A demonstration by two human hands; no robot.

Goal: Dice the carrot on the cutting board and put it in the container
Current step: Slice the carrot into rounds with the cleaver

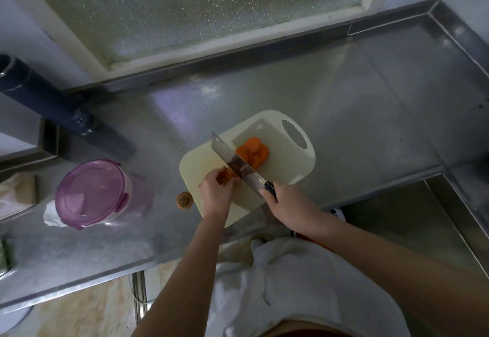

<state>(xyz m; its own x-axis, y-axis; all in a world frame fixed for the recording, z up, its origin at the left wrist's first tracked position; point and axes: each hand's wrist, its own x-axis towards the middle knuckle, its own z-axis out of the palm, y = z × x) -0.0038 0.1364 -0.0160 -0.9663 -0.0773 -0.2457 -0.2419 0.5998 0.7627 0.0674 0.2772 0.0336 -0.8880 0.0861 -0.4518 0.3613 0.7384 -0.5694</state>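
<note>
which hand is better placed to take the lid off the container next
Left. The left hand holds only the carrot piece, on the side of the cutting board nearer the container, whose purple lid is on. The right hand grips the knife, farther away.

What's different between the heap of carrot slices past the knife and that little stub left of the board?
The slices lie on the board; the stub sits off it, on the counter. The slices are several, heaped together; the stub is one piece alone. The slices are bright orange; the stub looks duller and brownish, with a dark centre. Both are carrot, lying loose.
</note>
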